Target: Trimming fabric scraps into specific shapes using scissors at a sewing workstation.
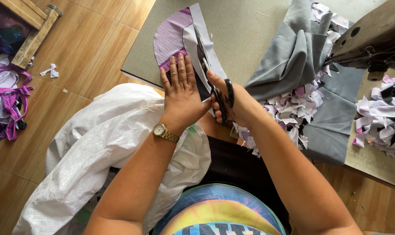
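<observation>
Single head-worn cam, looks steeply down and forward over the wearer's chest and forearms, close on hands, surface (249, 26) edge ahead, floor (88, 48) to the left.

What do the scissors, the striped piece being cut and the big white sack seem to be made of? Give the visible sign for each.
Scissors: dark metal blades with black, probably plastic, handles; thin hard edges.
Striped piece: woven cloth, matt, with fine purple and white lines and a white backing layer.
White sack: likely woven plastic; a fine grid texture and slight sheen.
</observation>
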